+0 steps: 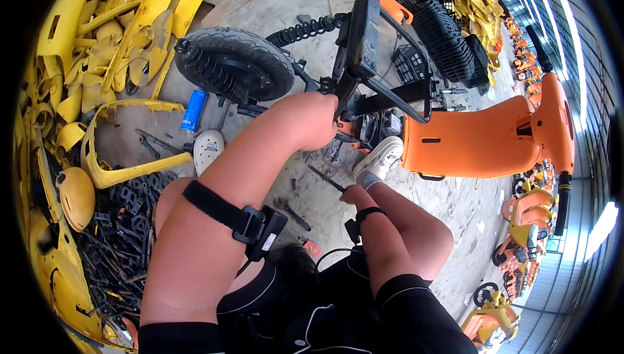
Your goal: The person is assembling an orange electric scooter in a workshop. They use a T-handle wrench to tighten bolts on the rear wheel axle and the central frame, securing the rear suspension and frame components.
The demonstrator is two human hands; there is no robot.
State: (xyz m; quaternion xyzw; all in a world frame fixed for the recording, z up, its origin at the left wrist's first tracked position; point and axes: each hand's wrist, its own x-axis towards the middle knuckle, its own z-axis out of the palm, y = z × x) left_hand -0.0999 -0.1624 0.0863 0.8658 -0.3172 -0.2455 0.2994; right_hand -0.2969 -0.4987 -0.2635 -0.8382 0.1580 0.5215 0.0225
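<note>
A partly stripped scooter lies on its side before me, with a black frame point(361, 42), a rear wheel point(257, 61) with coil shock absorbers, and an orange front panel point(471, 143). My left hand point(320, 118) reaches across to the frame and closes on it near the seat-post area; its fingertips are hidden. Lower and to the right, my right hand point(355, 195) is closed round a screwdriver point(327, 178). Its thin shaft points up and left, away from the frame, and the hand covers the handle.
Yellow body panels point(156, 22) are heaped at the left, above a pile of black metal parts point(123, 237). A blue can point(194, 111) stands near the wheel. Stacked black baskets point(448, 35) lie beyond the frame. Loose bolts and tools dot the concrete floor point(416, 208).
</note>
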